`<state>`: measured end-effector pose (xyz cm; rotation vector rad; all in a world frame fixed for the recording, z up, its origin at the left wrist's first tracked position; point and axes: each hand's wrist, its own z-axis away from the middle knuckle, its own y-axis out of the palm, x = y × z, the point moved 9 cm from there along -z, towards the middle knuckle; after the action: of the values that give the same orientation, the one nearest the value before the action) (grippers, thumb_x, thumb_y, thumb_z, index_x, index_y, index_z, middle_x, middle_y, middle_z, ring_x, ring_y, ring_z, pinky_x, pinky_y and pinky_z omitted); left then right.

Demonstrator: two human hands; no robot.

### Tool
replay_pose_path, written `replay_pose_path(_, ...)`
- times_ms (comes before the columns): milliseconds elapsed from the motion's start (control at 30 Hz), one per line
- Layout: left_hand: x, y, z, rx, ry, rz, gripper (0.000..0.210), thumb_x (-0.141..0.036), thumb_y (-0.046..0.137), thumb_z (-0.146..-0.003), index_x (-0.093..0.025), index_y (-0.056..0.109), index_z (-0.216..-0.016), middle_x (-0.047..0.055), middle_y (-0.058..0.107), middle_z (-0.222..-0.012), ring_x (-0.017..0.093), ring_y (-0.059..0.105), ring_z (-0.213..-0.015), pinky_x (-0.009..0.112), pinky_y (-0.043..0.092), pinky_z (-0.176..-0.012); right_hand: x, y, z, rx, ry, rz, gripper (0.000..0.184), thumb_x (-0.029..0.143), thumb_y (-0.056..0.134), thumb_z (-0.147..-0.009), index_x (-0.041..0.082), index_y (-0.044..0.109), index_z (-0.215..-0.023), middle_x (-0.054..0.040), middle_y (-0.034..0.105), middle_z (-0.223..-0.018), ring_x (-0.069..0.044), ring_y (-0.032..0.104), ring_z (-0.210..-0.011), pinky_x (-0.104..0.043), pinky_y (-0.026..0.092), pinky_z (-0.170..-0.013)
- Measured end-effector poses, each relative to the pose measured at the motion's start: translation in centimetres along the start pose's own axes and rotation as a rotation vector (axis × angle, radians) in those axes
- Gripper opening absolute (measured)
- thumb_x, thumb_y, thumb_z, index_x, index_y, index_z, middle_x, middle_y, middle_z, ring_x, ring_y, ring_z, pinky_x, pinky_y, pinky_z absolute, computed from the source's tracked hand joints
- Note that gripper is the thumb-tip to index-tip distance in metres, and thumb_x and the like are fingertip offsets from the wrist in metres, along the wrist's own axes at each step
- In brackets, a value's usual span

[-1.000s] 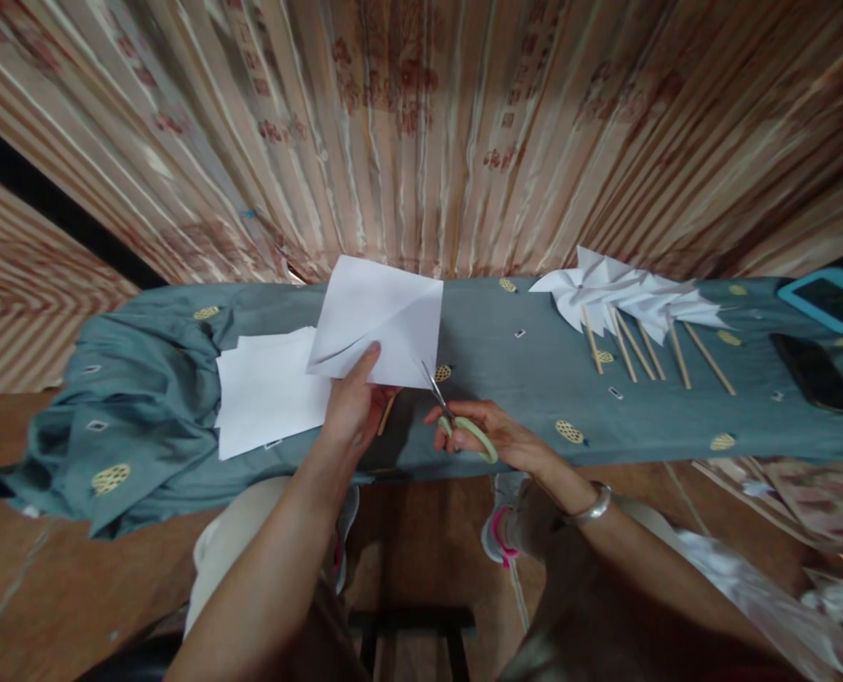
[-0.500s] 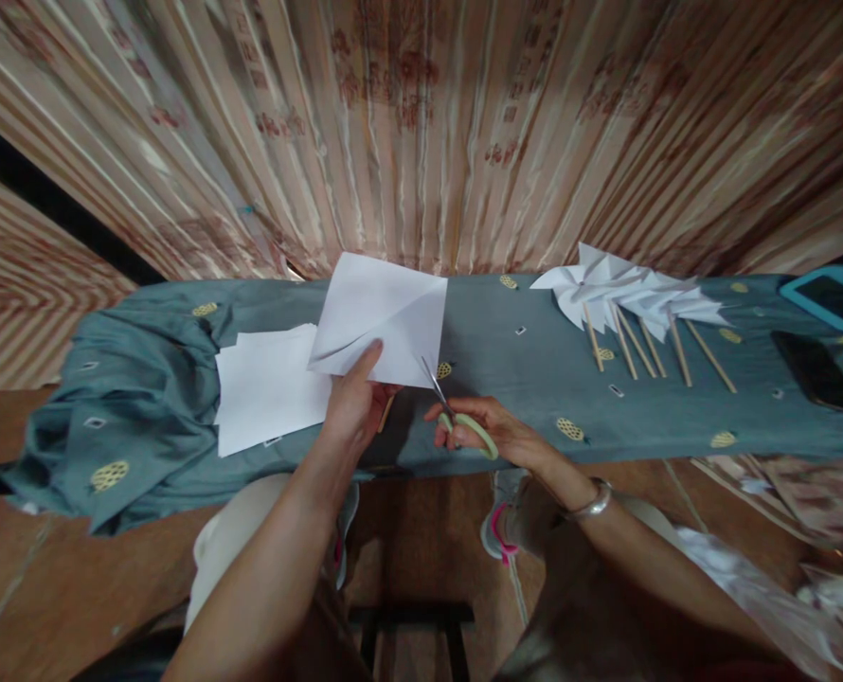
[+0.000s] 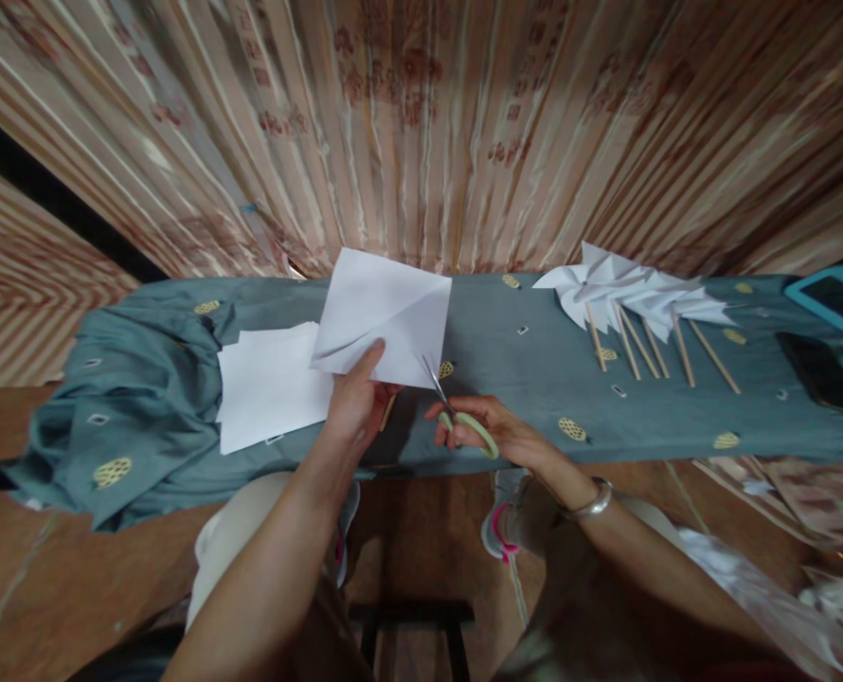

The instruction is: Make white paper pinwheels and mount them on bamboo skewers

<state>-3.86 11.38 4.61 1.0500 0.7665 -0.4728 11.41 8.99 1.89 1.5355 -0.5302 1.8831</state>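
My left hand (image 3: pixel 360 396) pinches a square white sheet of paper (image 3: pixel 385 303) near its lower edge, thumb on top and fingers underneath. The sheet shows diagonal creases and a slit running in from its left corner. In my right hand (image 3: pixel 489 426) are scissors (image 3: pixel 476 432) with pale green handles. Their blades reach over the sheet's lower right corner; I cannot tell how far apart the blades are. Left of the held sheet lies a stack of white paper (image 3: pixel 272 393), partly covered by it. A wooden stick (image 3: pixel 387 414) shows beside my left fingers.
Several white paper pinwheels (image 3: pixel 635 294) on wooden sticks lie to the right on the green patterned tablecloth (image 3: pixel 507 379). Farther right are a dark phone (image 3: pixel 823 372) and a blue-framed device (image 3: pixel 839 296). A pleated curtain (image 3: pixel 421 142) hangs behind the table. The cloth bunches up at the left.
The view has shifted very slightly. Both hands, the paper and the scissors hold almost the same positions.
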Motion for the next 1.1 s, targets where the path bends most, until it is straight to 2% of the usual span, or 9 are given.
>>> replay_pose_path(233,-0.07,0.06,0.03,0.026,0.003,-0.046,0.031,-0.023,0.079,-0.062,-0.016,0.062,-0.087,0.000,0.064,-0.072,0.010,0.054,-0.053,0.018,0.041,-0.040,0.09,-0.16,0.02,-0.013,-0.008,0.027,0.062,0.065,0.069,-0.069,0.014,0.065,-0.105,-0.0028,0.062,-0.079,-0.011,0.054,-0.067,-0.025,0.043,-0.064)
replay_pose_path(400,-0.13,0.17,0.17,0.014,0.011,-0.073,0.038,-0.020,0.081,-0.054,-0.017,0.062,-0.087,-0.001,0.066,-0.073,0.011,0.056,-0.054,0.019,0.042,-0.042,0.02,-0.09,-0.05,-0.020,-0.009,0.021,0.063,0.064,0.070,-0.069,0.013,0.066,-0.105,-0.0013,0.060,-0.075,-0.010,0.052,-0.066,-0.024,0.041,-0.062)
replay_pose_path(533,-0.42,0.51,0.38,0.030,0.070,-0.099,0.054,-0.014,0.080,-0.050,-0.017,0.063,-0.101,0.003,0.072,-0.085,0.017,0.065,-0.074,0.028,0.053,-0.065,-0.13,0.00,-0.13,-0.020,0.000,0.018,0.061,0.062,0.071,-0.069,0.013,0.065,-0.105,-0.0001,0.058,-0.074,-0.010,0.051,-0.065,-0.024,0.041,-0.063)
replay_pose_path(600,-0.57,0.55,0.44,0.031,0.104,-0.109,0.060,-0.013,0.079,-0.049,-0.017,0.063,-0.106,0.005,0.073,-0.092,0.021,0.067,-0.084,0.033,0.054,-0.077,-0.23,0.05,-0.20,-0.019,0.005,0.022,0.059,0.061,0.071,-0.070,0.014,0.065,-0.106,0.0003,0.058,-0.074,-0.009,0.050,-0.065,-0.023,0.040,-0.062)
replay_pose_path(667,-0.49,0.53,0.43,0.032,0.106,-0.121,0.063,-0.013,0.079,-0.048,-0.018,0.062,-0.109,0.005,0.073,-0.095,0.022,0.067,-0.088,0.036,0.053,-0.081,-0.24,0.09,-0.29,-0.016,0.001,0.036,0.058,0.060,0.071,-0.071,0.014,0.065,-0.106,0.0006,0.058,-0.074,-0.009,0.050,-0.064,-0.023,0.039,-0.060)
replay_pose_path(900,-0.12,0.80,0.48,0.053,0.071,-0.093,0.063,-0.011,0.082,-0.045,-0.018,0.064,-0.105,0.001,0.073,-0.082,0.018,0.067,-0.075,0.032,0.052,-0.073,-0.14,0.22,-0.51,-0.018,-0.009,0.041,0.058,0.061,0.071,-0.070,0.014,0.066,-0.104,0.0015,0.056,-0.071,-0.008,0.047,-0.062,-0.022,0.039,-0.057)
replay_pose_path(1100,-0.19,0.76,0.56,0.031,0.063,-0.081,0.059,-0.008,0.082,-0.044,-0.018,0.066,-0.100,0.001,0.073,-0.082,0.017,0.066,-0.073,0.031,0.052,-0.072,-0.15,0.31,-0.53,-0.012,0.003,0.003,0.058,0.060,0.072,-0.069,0.014,0.066,-0.103,0.0020,0.055,-0.069,-0.009,0.048,-0.062,-0.023,0.040,-0.057)
